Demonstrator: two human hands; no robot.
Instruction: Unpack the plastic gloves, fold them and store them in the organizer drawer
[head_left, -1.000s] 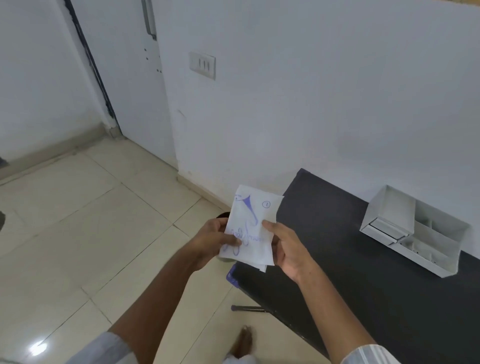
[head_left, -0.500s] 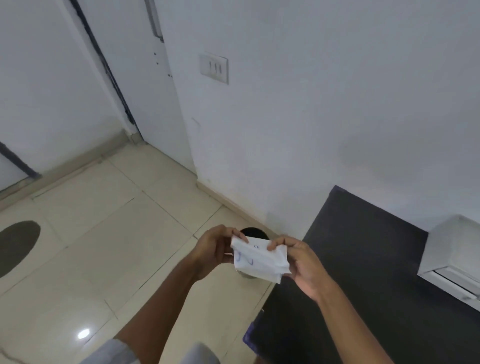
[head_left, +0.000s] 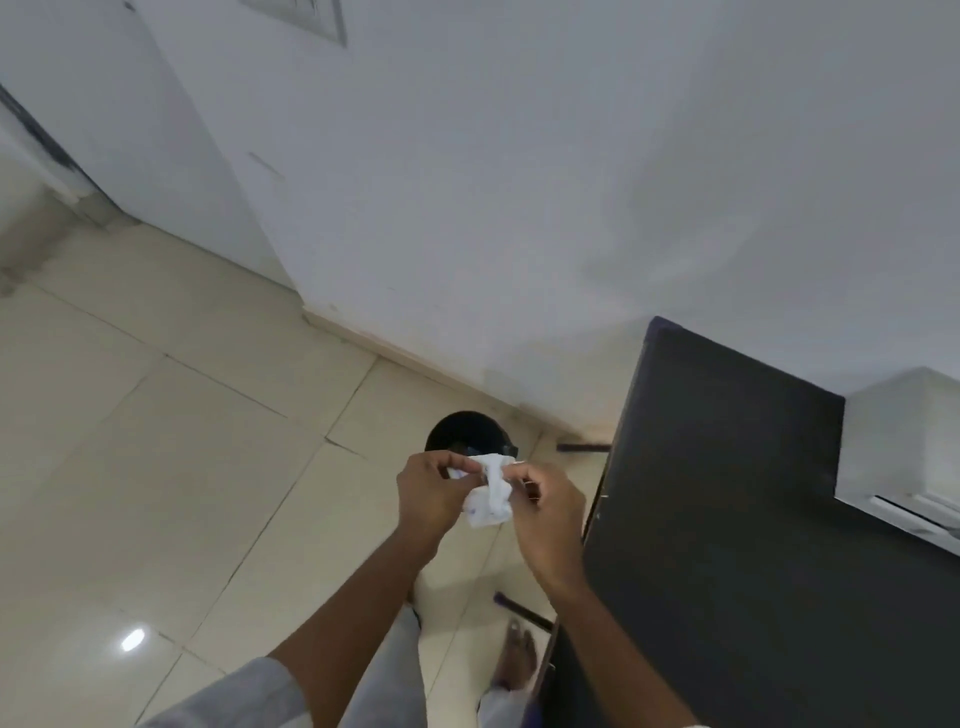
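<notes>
The left hand (head_left: 428, 496) and the right hand (head_left: 545, 512) each pinch the crumpled white wrapper (head_left: 488, 499) in a tight grip, holding it between them. It hangs over the black bin (head_left: 462, 431) on the floor, just off the left edge of the dark counter (head_left: 727, 493). The white organizer (head_left: 904, 447) sits at the counter's back right edge.
</notes>
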